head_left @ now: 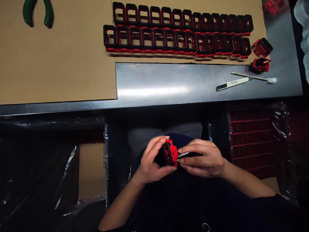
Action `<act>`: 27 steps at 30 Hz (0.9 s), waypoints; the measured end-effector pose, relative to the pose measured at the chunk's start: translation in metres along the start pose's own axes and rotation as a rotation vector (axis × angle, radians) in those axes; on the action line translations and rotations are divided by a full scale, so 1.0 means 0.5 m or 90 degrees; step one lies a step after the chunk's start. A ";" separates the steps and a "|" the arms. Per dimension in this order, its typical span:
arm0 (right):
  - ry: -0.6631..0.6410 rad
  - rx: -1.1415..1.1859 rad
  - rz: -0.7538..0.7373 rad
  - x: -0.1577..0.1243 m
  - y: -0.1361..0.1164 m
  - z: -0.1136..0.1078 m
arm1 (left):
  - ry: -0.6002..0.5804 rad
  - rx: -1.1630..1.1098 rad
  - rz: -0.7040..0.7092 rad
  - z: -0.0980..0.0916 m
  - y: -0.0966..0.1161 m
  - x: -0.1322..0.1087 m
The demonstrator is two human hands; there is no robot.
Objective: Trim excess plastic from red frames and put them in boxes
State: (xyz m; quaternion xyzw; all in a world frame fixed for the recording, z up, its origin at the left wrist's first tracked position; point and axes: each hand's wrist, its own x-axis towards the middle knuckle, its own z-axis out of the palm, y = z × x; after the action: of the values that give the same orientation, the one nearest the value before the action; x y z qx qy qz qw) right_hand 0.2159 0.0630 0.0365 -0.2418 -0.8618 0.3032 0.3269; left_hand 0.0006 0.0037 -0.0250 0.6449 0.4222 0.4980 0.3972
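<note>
Over my lap, below the table edge, my left hand point(152, 161) is closed around a small red and black plastic part point(169, 153). My right hand point(205, 158) pinches a thin metal tool point(182, 155) whose tip touches the part's right side. Both hands meet at the part. On the table above, two rows of several like red and black parts point(178, 32) stand side by side on cardboard.
A steel table point(169, 83) carries cardboard sheets point(58, 54), green-handled pliers point(38, 12), two loose parts point(262, 54), a white labelled stick point(232, 83) and a cotton swab point(256, 77). A plastic-lined box of red parts point(251, 141) sits lower right; plastic-wrapped boxes point(48, 167) lie lower left.
</note>
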 end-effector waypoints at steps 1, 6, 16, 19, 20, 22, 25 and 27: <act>0.000 -0.004 -0.001 0.000 0.000 0.000 | 0.002 -0.001 -0.001 0.001 -0.001 0.000; 0.010 0.013 0.001 0.000 -0.001 0.001 | 0.011 -0.008 -0.003 0.003 -0.005 0.000; 0.020 0.002 0.010 -0.005 0.005 0.006 | 0.009 -0.041 -0.036 0.007 -0.012 -0.006; 0.013 -0.002 0.012 -0.006 0.006 0.006 | 0.007 -0.040 -0.045 0.008 -0.012 -0.005; 0.013 -0.001 0.011 -0.006 0.006 0.006 | 0.006 -0.035 -0.047 0.008 -0.011 -0.005; 0.017 0.003 0.009 -0.007 0.007 0.006 | 0.007 -0.022 -0.044 0.008 -0.011 -0.004; 0.014 0.002 0.011 -0.008 0.006 0.004 | 0.009 -0.003 -0.026 0.009 -0.012 -0.003; 0.000 0.000 0.015 -0.010 0.006 0.002 | 0.005 0.008 -0.012 0.008 -0.013 -0.002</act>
State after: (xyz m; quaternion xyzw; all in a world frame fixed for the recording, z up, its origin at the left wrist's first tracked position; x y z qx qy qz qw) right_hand 0.2191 0.0613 0.0317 -0.2522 -0.8587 0.3072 0.3235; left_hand 0.0034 0.0047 -0.0321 0.6417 0.4329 0.4941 0.3959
